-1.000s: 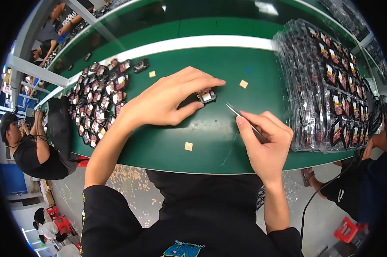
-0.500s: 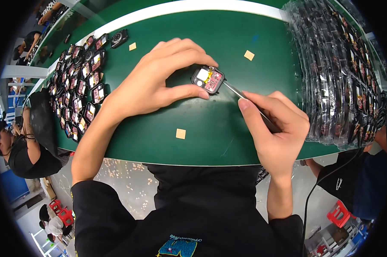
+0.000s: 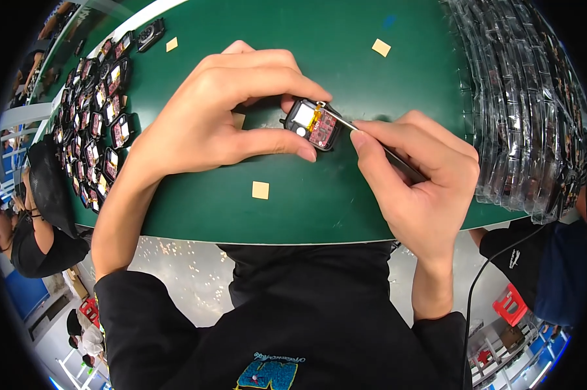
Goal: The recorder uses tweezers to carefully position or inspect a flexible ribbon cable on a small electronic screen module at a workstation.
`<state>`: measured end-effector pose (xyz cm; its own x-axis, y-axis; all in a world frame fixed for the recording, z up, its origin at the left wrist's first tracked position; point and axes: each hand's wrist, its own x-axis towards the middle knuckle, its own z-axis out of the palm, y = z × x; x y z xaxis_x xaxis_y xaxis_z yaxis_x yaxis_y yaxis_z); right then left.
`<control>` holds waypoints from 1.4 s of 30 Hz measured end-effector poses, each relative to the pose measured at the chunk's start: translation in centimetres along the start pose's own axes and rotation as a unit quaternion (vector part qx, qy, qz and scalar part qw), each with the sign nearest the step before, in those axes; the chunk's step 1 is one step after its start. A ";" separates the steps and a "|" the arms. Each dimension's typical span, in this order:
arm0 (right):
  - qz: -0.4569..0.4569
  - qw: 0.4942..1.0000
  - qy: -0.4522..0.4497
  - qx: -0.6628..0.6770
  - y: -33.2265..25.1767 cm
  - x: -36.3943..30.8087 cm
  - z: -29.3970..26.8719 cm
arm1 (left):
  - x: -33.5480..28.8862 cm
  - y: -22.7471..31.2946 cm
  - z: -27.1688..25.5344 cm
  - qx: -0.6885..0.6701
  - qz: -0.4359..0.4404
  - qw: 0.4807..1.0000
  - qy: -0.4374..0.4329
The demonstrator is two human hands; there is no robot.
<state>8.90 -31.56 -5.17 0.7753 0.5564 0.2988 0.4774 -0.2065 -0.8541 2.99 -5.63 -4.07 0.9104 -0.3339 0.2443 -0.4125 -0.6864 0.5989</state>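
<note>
Between the thumb and fingers of my left hand [image 3: 231,114] is an opened smartwatch body [image 3: 311,123], held by its edges just above the green table. Inside its black case show a white block, a strip of yellow tape and a red circuit board. My right hand [image 3: 423,169] grips dark metal tweezers [image 3: 397,162] like a pen. Their thin tip reaches over the upper part of the watch, beside the yellow tape; I cannot tell whether it touches anything.
Many similar opened watch bodies [image 3: 98,123] crowd the table's left side. Stacked clear plastic trays [image 3: 501,117] holding parts stand at the right. Small yellowish paper squares [image 3: 260,190] lie on the green table [image 3: 332,208]. Other people [image 3: 36,227] sit nearby.
The tweezers' tip has moved from the watch's right edge to over its upper inside. My view has shifted slightly, and the watch stays in my left hand.
</note>
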 end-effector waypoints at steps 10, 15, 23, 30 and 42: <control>0.016 1.000 -0.008 0.003 -0.1 0.1 -0.1 | 0.0 0.0 -0.1 0.001 -0.009 1.000 -0.002; 0.004 1.000 0.006 0.004 0.2 0.0 -0.1 | 0.2 0.2 -0.1 0.000 -0.022 1.000 -0.009; -0.022 1.000 0.017 -0.015 0.5 -0.2 -0.1 | 0.2 0.4 0.0 0.003 -0.035 0.999 0.005; -0.092 0.992 0.044 -0.068 0.8 -0.5 0.3 | 0.1 0.3 0.2 -0.009 -0.036 0.999 0.019; -0.046 0.999 0.000 -0.027 0.1 -0.2 -0.2 | 0.1 -0.9 -0.8 -0.038 -0.019 0.999 -0.026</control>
<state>8.88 -31.86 -5.26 0.7272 0.5745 0.3756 0.5688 -0.1981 -0.7983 3.50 -4.55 -3.94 0.9217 -0.3426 0.1817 -0.3720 -0.6487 0.6640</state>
